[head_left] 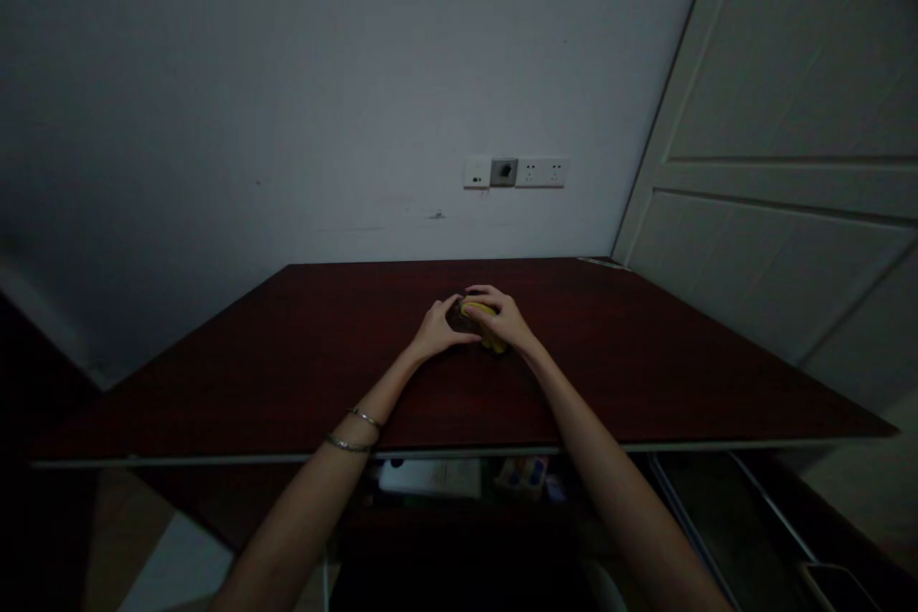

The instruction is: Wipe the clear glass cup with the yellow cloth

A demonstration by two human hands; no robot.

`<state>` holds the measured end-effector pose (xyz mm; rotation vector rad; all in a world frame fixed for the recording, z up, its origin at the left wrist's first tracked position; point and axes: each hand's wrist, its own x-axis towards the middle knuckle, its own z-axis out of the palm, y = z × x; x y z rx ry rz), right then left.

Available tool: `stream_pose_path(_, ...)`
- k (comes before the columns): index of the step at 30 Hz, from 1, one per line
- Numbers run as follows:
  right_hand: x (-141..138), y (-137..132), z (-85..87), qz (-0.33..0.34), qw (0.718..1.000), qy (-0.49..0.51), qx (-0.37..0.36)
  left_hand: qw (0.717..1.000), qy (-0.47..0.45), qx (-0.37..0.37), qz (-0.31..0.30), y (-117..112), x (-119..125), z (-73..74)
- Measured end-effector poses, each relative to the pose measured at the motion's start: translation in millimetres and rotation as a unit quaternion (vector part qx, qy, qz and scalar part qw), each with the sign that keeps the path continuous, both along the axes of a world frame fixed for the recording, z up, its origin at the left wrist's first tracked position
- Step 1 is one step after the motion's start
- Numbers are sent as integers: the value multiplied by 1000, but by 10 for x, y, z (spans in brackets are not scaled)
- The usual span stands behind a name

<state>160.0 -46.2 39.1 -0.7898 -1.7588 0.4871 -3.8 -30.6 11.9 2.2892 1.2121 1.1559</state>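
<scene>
Both my hands meet at the middle of a dark red-brown table (301,373). My right hand (506,317) is curled over a small yellow object (479,310), which I cannot name in the dim light. My left hand (436,329) rests beside it, fingers bent around a small dark thing (459,316) that touches the yellow object. Two thin bangles (357,430) ring my left forearm. Most of what the hands hold is hidden under the fingers.
A white wall stands behind the table with a row of wall sockets (516,172). A pale panelled door (789,191) closes off the right side. Under the table's front edge lie a white box (430,476) and some small items.
</scene>
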Motion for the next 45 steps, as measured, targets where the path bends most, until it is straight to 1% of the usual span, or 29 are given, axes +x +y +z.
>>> stream_pose_path(2, -9, -3, 5, -1, 1000, 10, 3, 1000, -6, 4, -2, 1, -2, 1)
stream_pose_path(4, -7, 27, -7, -22, 999, 28, -7, 1000, -14, 9, -11, -2, -1, 0)
stream_pose_path(8, 21, 117, -51, -74, 994, 54, -64, 999, -15, 19, -37, -26, 8, 3)
stream_pose_path(10, 33, 136, -61, -83, 992, 55, -83, 999, -13, 21, -41, -40, 12, 9)
stream_pose_path(12, 36, 126, -56, -77, 993, 49, -71, 999, -11, 21, -35, -50, 13, 14)
stream_pose_path(14, 26, 91, -39, -56, 997, 39, -40, 999, -12, 16, -25, -52, 11, 16)
stream_pose_path(18, -18, 8, -5, -16, 1000, 11, 9, 999, -43, 2, -10, -33, 12, 8)
stream_pose_path(20, -35, -3, 2, -23, 999, 12, 21, 996, -82, -21, -15, -19, 22, 12)
stream_pose_path(23, -30, 41, -4, -55, 996, 60, 29, 982, -159, -89, -50, -9, 44, 48)
stream_pose_path(27, -6, 141, -41, -109, 985, 131, -3, 957, -227, -159, -91, -27, 62, 120)
stream_pose_path(29, -17, 173, -66, -117, 981, 151, -29, 944, -243, -196, -108, -41, 68, 134)
stream_pose_path(31, -46, 183, -87, -97, 982, 155, -54, 930, -253, -233, -126, -52, 71, 126)
stream_pose_path(33, -77, 172, -94, -58, 984, 145, -90, 919, -261, -262, -137, -59, 70, 110)
stream_pose_path(35, -92, 139, -83, -5, 981, 136, -137, 910, -268, -288, -130, -63, 59, 98)
stream_pose_path(37, -85, 86, -57, 50, 978, 122, -165, 899, -280, -316, -115, -64, 41, 97)
stream_pose_path(39, -64, 24, -27, 88, 980, 81, -157, 885, -293, -345, -111, -61, 18, 105)
stream_pose_path(40, -54, -6, -16, 96, 983, 54, -144, 878, -298, -358, -112, -58, 6, 109)
stream_pose_path(42, -47, -46, -7, 93, 988, 2, -120, 868, -299, -380, -114, -53, -16, 115)
stream_pose_path(45, -67, -40, -44, 63, 994, -30, -88, 861, -291, -400, -117, -48, -38, 119)
